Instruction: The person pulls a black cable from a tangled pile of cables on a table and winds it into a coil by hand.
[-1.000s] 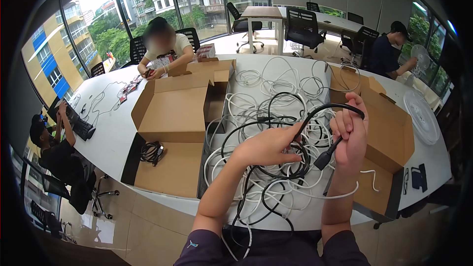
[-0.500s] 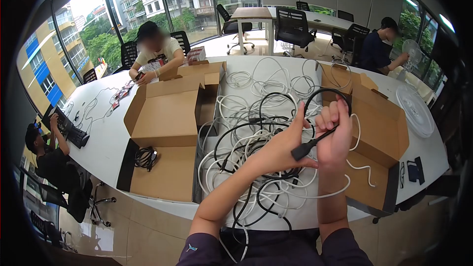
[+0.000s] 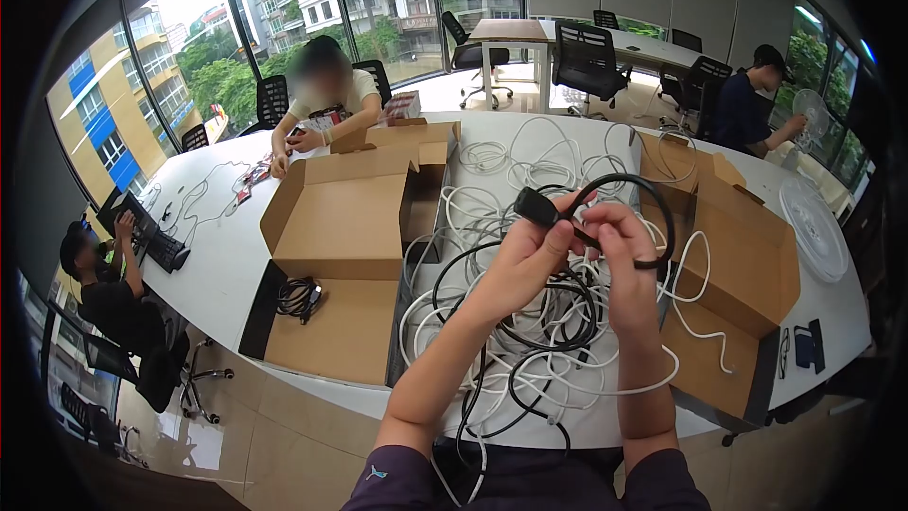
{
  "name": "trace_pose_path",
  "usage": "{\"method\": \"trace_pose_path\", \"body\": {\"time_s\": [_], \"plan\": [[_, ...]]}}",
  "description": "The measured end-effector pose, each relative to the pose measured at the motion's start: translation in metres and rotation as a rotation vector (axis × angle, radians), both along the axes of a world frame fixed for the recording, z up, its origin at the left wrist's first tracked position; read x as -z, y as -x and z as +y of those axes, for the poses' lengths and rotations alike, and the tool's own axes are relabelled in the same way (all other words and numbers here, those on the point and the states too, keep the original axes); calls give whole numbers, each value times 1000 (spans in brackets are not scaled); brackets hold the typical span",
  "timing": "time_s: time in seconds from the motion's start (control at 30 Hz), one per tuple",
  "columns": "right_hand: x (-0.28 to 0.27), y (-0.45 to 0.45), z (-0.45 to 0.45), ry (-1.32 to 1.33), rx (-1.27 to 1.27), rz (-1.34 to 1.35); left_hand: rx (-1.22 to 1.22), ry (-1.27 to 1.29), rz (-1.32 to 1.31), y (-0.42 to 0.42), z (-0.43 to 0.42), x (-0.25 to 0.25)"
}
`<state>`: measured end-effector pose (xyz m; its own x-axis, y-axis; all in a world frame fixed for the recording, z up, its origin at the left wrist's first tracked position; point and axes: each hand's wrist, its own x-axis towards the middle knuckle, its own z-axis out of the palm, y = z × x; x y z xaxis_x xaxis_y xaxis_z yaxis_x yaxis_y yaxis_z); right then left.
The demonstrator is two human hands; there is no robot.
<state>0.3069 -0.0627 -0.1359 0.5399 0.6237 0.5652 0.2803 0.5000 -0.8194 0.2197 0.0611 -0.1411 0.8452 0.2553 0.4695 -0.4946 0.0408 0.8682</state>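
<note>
The left hand (image 3: 530, 260) pinches a black cable (image 3: 636, 179) behind its connector (image 3: 536, 207); the right hand (image 3: 628, 260) (fingers curled, apparently) grips its loop (image 3: 671, 232).

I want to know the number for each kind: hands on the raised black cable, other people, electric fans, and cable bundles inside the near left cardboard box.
Hands on the raised black cable: 2 (left hand, right hand)
Other people: 3
Electric fans: 1
Cable bundles inside the near left cardboard box: 1
Total: 7
</note>
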Motion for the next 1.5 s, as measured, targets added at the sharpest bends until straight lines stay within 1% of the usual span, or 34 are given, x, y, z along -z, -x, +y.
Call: {"method": "trace_pose_path", "body": {"time_s": [0.03, 0.07, 0.1, 0.13, 0.17, 0.27, 0.4, 0.43, 0.53, 0.57, 0.67, 0.7, 0.8, 0.9, 1.03, 1.07, 1.13, 1.23, 1.4, 1.5], "plan": [[-2, 4, 2, 3, -24, -3, -77, -1, -20, 0, -3, -5], [-4, 6, 3, 7, -46, -4, -83, 13, -17, -1, 1, -3], [0, 3, 4, 31, -36, -76, -90, 28, -13, -2, 8, 0], [9, -3, 9, 5, -106, -37, -99, 42, -11, -1, 13, 1], [7, -1, 6, 27, -93, -29, -87, 84, -18, 0, 16, -1], [2, -1, 3, 49, -50, -11, -166, 180, 34, 3, 22, -5], [7, -6, 6, 72, -28, 6, -183, 244, -8, 1, 26, -2], [10, -6, 8, 120, -39, -11, -180, 252, -23, 1, 26, -2], [8, 4, 11, 381, -57, -193, -170, 276, -58, 1, 25, -2], [8, 7, 12, 422, -113, -231, -169, 285, -65, 1, 25, -2], [20, 13, 18, 469, -87, -456, -142, 328, -71, 5, 21, -5], [27, 15, 21, 439, -91, -454, -129, 345, -73, 7, 20, -7], [32, 16, 24, 603, -249, -458, -150, 340, -102, 9, 17, -10], [25, 23, 24, 601, -355, -424, -142, 371, -156, 11, 18, -11], [24, 21, 25, 627, -436, -419, -54, 490, -217, 13, 29, -11], [25, 21, 24, 633, -462, -417, -76, 546, -215, 14, 28, -13], [27, 19, 24, 644, -514, -415, -148, 534, -207, 15, 37, -12], [7, 19, 14, 641, -631, -361, -210, 591, -266, 19, 53, -10], [5, 11, 7, 655, -751, -213, -292, 617, -410, 28, 77, -8], [5, 11, 5, 637, -792, -109, -336, 597, -430, 30, 71, -12]]}}
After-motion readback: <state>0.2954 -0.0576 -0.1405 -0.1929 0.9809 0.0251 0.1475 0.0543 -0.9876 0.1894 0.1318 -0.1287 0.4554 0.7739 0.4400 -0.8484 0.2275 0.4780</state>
